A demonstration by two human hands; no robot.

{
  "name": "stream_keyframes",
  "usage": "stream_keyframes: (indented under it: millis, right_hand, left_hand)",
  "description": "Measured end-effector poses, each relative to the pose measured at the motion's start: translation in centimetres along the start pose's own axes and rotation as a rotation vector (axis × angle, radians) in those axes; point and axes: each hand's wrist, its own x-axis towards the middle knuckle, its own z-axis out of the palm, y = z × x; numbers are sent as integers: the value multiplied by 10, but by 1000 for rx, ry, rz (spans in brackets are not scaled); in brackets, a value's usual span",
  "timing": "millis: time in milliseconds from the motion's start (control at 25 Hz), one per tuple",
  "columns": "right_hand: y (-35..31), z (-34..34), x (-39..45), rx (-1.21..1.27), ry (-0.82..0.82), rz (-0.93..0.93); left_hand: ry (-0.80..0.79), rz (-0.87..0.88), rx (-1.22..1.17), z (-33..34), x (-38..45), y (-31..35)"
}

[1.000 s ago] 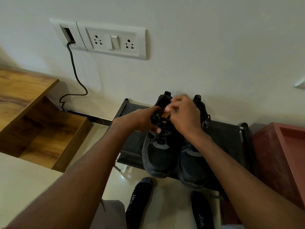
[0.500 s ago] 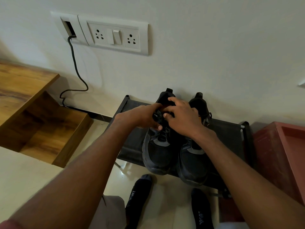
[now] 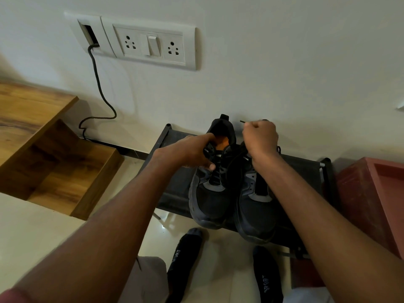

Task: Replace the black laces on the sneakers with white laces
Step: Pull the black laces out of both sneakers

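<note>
Right now the right hand (image 3: 260,136), fisted at centre frame, is pinching the thin black lace (image 3: 243,122) and drawing it upward, while the left hand (image 3: 192,150) is gripping the collar of the left black mesh sneaker (image 3: 209,193). Tugging hard could be snagging the lace in an eyelet or dragging a shoe off the dark fabric rack (image 3: 175,184). Two sneakers, two hands, one rack; no white laces are showing.
</note>
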Motion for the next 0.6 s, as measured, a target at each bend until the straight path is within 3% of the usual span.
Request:
stream_keyframes:
  millis: [80, 160, 280, 360, 600]
  right_hand:
    - [-7, -12, -2, 13, 2, -140]
    - [-8, -26, -10, -54, -126, -289]
    - [2, -46, -21, -461, -362, -382]
    - [13, -51, -26, -706, -355, -454]
    - [15, -35, -47, -707, -366, -661]
  left_hand:
    - [16, 51, 0, -3, 1, 3]
    - [42, 81, -62, -5, 3, 6]
    - [115, 51, -173, -3, 3, 10]
    - [154, 20, -240, 1, 4, 12]
    - [193, -45, -380, 3, 7, 16]
